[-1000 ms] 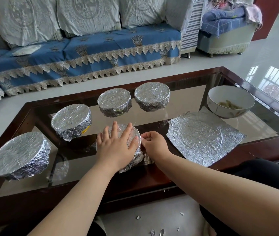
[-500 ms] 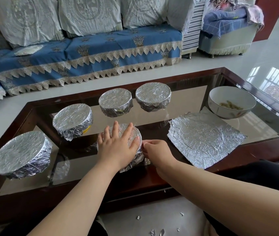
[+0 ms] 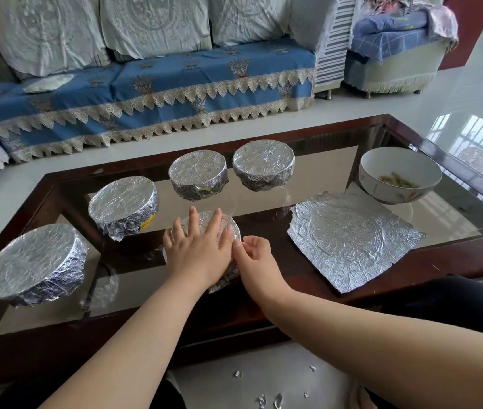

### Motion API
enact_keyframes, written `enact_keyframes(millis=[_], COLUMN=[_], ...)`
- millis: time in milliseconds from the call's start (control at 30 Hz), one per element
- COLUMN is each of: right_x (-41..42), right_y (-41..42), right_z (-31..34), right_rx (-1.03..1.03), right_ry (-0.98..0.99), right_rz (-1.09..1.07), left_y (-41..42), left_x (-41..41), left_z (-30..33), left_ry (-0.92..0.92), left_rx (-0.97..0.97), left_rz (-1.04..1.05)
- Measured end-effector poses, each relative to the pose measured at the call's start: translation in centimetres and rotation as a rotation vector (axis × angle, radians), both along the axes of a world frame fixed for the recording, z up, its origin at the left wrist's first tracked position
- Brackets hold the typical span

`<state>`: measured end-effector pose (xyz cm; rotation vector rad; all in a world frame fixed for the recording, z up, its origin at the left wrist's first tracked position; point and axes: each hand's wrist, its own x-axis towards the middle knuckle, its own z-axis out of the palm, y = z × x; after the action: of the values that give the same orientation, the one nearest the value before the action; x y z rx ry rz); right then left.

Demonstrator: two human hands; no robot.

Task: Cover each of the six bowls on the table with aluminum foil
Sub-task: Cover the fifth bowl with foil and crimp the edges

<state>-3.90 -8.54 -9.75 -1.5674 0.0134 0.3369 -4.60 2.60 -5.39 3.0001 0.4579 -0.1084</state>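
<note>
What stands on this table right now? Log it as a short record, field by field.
covered bowls, hands off: four, e.g.
bowl being wrapped: foil-topped bowl near the front edge
left hand: flat on that bowl's foil top
right hand: fingers curled at the foil on the bowl's right side
uncovered bowl: white, food inside, far right
spare foil sheet: flat on the glass table

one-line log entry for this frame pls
stage: crimping fifth bowl | left hand: flat on foil top | right hand: pinching foil at rim | open bowl: uncovered | spare foil sheet: flat on table
</note>
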Motion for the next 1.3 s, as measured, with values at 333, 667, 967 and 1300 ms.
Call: enact_keyframes(millis=[333, 667, 967, 1300], right_x=[1.1, 0.8, 0.1, -0.1], right_y=[-1.3, -1.8, -0.9, 0.3], right_z=[1.7, 0.7, 0.7, 1.1], right_rx=[-0.156, -0.184, -0.142, -0.118], right_ry=[-0.097, -0.176, -0.174, -0.078], right_rz=[0.171, 0.237, 0.037, -0.132], left_y=[2.2, 2.4, 2.2, 2.2], left_x=[-1.6, -2.2, -2.1, -2.1], left_z=[1.9, -0.5, -0.5, -0.4], left_ry=[0.126, -0.057, -0.058, -0.052], left_rx=[0.131, 0.032, 0.033, 0.039], left_rz=[-0.094, -0.142, -0.108, -0.105])
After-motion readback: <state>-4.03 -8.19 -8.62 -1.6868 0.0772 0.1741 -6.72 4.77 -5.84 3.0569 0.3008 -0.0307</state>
